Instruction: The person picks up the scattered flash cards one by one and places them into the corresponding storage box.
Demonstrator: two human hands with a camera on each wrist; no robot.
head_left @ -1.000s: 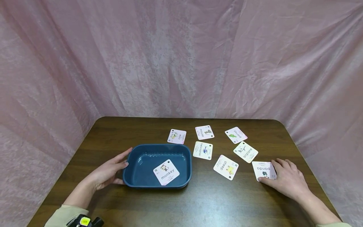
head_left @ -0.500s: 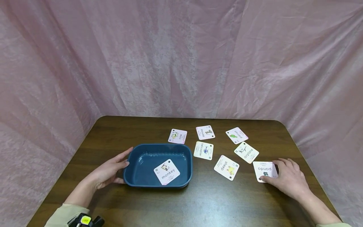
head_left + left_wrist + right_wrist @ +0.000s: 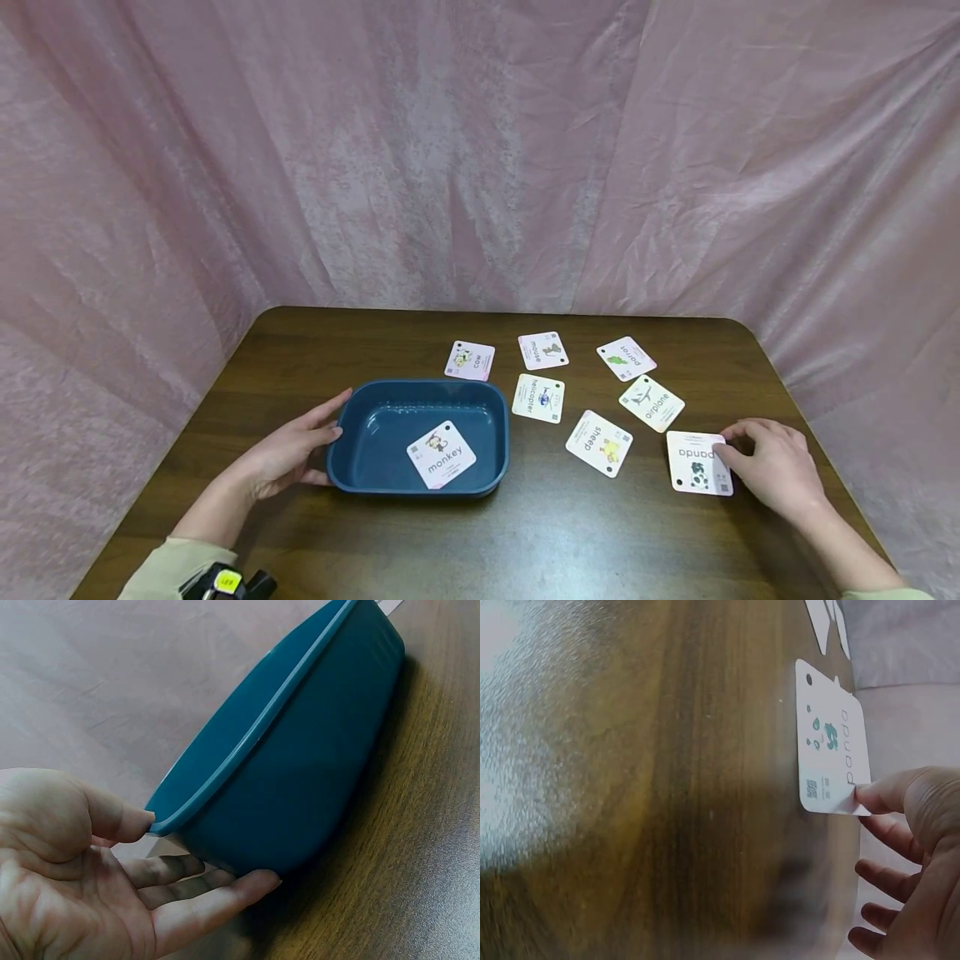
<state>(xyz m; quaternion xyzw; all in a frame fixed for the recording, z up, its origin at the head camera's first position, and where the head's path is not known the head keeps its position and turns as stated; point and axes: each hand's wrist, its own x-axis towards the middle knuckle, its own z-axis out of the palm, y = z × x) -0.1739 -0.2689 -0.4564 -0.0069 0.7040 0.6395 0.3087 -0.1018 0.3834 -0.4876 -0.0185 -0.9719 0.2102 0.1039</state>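
My right hand [image 3: 777, 468] pinches the white panda card [image 3: 697, 473] at its right edge, thumb on the printed face. The right wrist view shows the forefinger behind this card [image 3: 829, 742] and the other fingers loosely bent; the card looks tilted up from the table. My left hand [image 3: 288, 450] holds the left end of a blue rectangular tray [image 3: 418, 387]. In the left wrist view the thumb rests at the rim and the fingers reach along the outer wall below it. A monkey card [image 3: 441, 456] lies face up inside the tray.
Several picture cards lie face up on the brown wooden table [image 3: 570, 533]: cow [image 3: 469, 361], mouse [image 3: 543, 351], helicopter [image 3: 537, 398], parrot [image 3: 627, 358], airplane [image 3: 652, 403] and sheep [image 3: 598, 443]. A pink curtain [image 3: 480, 158] hangs behind the table.
The right thumb has shifted from the panda card's lower part to its right edge. The card's near edge has swung up and it shows more fully. Left hand and tray stay put.
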